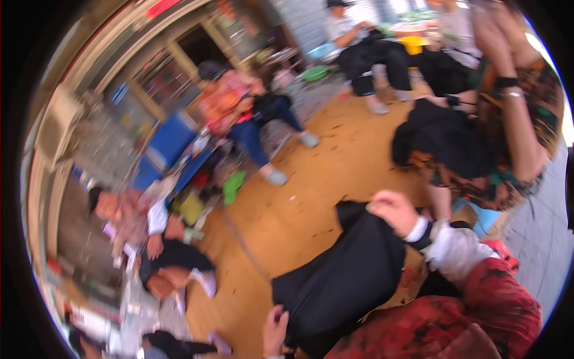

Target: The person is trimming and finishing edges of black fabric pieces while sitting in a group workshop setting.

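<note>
A black piece of cloth (350, 269) is stretched in front of me, above my lap. At its upper right corner, my right hand (396, 212) pinches the fabric between thumb and fingers; a white and black cuff is at that wrist. My left hand (275, 329) is low in the picture, with its fingers curled at the cloth's lower left edge. Motion blurs both hands somewhat. Part of the cloth's lower end lies behind my red and black patterned clothing (406, 332).
Around a tan floor mat (323, 161) sit several people with dark cloth on their laps. One, in patterned clothes (526, 119), is close on my right. A blue chair (170, 140), a green bag (234, 186), a green basin (315, 73) and a yellow bucket (412, 44) stand farther off.
</note>
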The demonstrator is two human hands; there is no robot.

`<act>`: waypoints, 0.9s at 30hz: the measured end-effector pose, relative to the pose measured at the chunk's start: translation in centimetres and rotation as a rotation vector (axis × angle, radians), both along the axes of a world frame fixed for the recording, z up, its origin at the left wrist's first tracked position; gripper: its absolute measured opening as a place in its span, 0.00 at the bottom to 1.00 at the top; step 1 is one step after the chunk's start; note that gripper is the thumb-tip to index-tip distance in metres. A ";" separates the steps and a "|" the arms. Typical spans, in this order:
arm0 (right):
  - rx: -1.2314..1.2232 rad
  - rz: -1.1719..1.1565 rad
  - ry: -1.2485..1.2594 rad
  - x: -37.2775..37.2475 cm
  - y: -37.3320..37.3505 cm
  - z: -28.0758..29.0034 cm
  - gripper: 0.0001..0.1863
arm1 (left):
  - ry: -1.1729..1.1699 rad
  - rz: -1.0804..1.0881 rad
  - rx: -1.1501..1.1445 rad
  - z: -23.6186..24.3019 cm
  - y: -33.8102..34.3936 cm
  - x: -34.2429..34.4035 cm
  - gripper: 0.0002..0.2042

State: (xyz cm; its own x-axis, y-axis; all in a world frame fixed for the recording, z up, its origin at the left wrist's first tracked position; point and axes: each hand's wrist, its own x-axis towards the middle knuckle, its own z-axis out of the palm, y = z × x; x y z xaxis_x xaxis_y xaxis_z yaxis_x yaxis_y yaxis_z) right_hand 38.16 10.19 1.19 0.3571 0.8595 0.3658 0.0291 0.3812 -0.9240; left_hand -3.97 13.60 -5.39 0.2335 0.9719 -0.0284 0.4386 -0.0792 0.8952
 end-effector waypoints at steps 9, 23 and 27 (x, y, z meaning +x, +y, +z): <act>-0.031 0.121 -0.046 -0.9 -0.1 1.0 0.12 | 0.535 -0.088 0.173 1.4 -0.3 -3.4 0.17; -0.069 -0.155 0.159 1.2 1.2 0.0 0.12 | 0.764 -0.353 0.247 15.3 -5.5 2.1 0.10; -0.099 -0.154 0.062 0.9 1.3 -0.8 0.12 | 0.647 -0.311 0.089 12.0 -3.7 -0.6 0.10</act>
